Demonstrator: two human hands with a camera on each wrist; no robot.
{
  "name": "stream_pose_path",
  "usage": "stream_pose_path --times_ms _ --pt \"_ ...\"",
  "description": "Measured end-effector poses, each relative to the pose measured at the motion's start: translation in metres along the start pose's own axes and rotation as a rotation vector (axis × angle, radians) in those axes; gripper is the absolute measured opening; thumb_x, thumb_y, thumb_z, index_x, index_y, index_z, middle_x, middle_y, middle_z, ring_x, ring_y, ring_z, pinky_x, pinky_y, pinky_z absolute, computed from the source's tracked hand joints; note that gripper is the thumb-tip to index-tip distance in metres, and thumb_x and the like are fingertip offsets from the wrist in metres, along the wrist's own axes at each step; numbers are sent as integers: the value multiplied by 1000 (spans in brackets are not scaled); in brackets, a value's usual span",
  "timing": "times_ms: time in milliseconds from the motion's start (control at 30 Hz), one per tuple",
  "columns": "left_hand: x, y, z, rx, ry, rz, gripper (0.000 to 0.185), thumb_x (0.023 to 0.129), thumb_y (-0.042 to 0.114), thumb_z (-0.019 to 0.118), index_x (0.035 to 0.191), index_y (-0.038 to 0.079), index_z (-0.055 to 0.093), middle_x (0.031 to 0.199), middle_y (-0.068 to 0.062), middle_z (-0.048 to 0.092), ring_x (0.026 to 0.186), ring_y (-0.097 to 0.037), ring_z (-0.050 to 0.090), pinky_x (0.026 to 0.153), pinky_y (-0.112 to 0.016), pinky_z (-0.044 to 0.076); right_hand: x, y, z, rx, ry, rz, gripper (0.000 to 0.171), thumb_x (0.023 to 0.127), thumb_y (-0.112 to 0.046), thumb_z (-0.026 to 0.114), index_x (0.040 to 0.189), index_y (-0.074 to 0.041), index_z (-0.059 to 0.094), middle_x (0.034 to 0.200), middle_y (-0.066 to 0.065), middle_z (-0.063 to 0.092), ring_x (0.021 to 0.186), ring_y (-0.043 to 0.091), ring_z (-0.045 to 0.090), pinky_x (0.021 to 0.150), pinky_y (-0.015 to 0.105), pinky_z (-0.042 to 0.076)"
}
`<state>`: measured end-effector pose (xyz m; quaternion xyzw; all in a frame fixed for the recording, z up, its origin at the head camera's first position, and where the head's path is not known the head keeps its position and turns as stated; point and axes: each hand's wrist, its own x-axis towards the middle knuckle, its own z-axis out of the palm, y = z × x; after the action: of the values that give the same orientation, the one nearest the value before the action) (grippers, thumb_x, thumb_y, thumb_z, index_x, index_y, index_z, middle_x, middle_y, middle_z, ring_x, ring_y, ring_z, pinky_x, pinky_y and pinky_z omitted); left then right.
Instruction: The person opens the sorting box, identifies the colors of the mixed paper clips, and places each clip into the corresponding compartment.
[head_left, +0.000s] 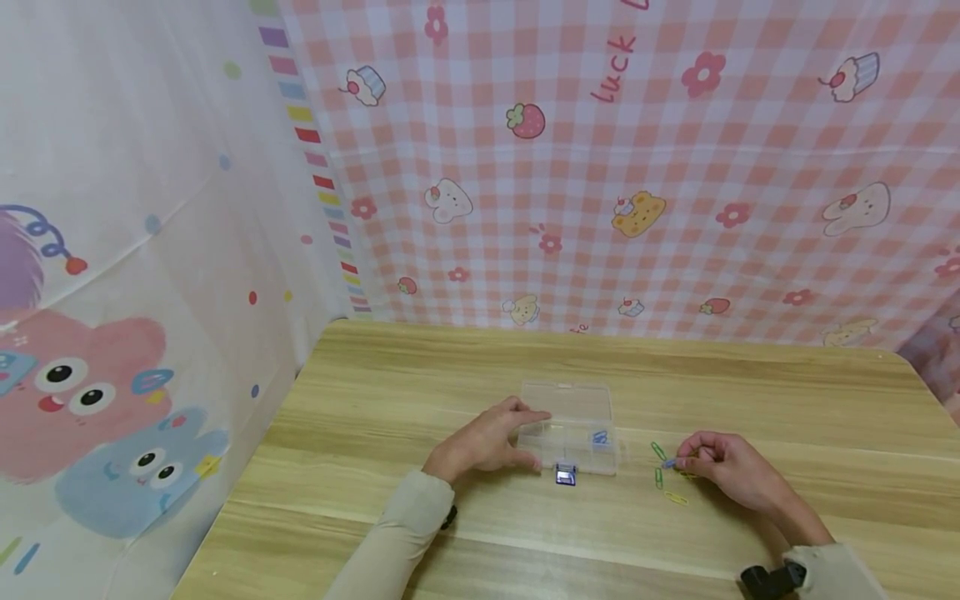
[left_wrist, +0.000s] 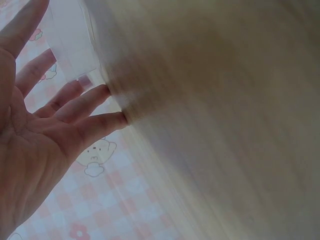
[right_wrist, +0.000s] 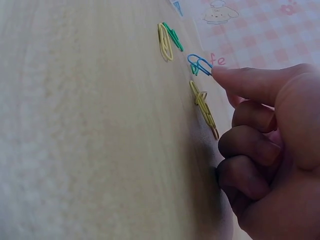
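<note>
A clear plastic box [head_left: 566, 410] with compartments stands on the table, its lid laid back. Blue paper clips [head_left: 600, 437] lie in a compartment on its right side. My left hand [head_left: 487, 437] rests at the box's left side, thumb by the front edge and index finger reaching over it; in the left wrist view the fingers are spread and fairly straight. Between thumb and index finger, my right hand [head_left: 727, 467] pinches a blue paper clip [right_wrist: 201, 65]. Around it lie green paper clips [head_left: 659, 477] and yellow paper clips [head_left: 677, 497], some partly hidden by the hand.
A small dark-blue piece with a white pattern [head_left: 566, 475] sits at the box's front edge. The wooden table [head_left: 360, 392] meets a pink checked cloth [head_left: 570, 183] behind and a printed white cloth [head_left: 195, 108] on the left.
</note>
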<state>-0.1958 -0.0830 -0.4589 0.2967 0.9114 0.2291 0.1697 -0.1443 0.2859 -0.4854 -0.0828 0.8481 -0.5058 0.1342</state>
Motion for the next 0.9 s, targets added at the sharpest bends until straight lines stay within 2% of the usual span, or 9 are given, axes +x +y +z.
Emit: stream_pose_path --times_ms 233,433,633,800,900 --pt "0 1 -1 -7 -2 -15 73 83 42 78 148 28 47 136 -1 48 117 -14 51 100 -32 46 -1 -1 0 -12 20 -15 16 95 -13 67 98 3 64 66 -6 42 61 3 39 55 23 35" --pt "0 0 0 -22 -3 -18 73 83 42 78 148 28 48 135 0 48 116 -13 50 100 -32 45 1 -6 0 -16 40 11 17 94 -15 67 98 2 64 67 -5 44 62 4 42 56 23 38" --pt "0 1 0 -27 -5 -19 73 83 41 78 148 28 47 135 0 48 118 -14 51 101 -32 46 5 -15 1 19 29 -6 15 96 -10 63 100 5 62 71 -2 50 62 4 43 53 22 39" --pt "-1 1 -1 -12 -5 -17 73 84 41 78 149 29 47 136 -1 48 117 -14 51 100 -32 46 11 -25 4 21 37 -30 14 96 -8 61 102 5 62 67 -3 41 56 5 37 48 25 34" --pt "0 1 -1 -6 -4 -12 73 84 41 78 149 28 47 136 -1 48 118 -15 51 100 -32 46 16 -31 7 26 38 -25 11 95 -6 61 102 3 62 67 -2 42 55 6 37 48 25 34"
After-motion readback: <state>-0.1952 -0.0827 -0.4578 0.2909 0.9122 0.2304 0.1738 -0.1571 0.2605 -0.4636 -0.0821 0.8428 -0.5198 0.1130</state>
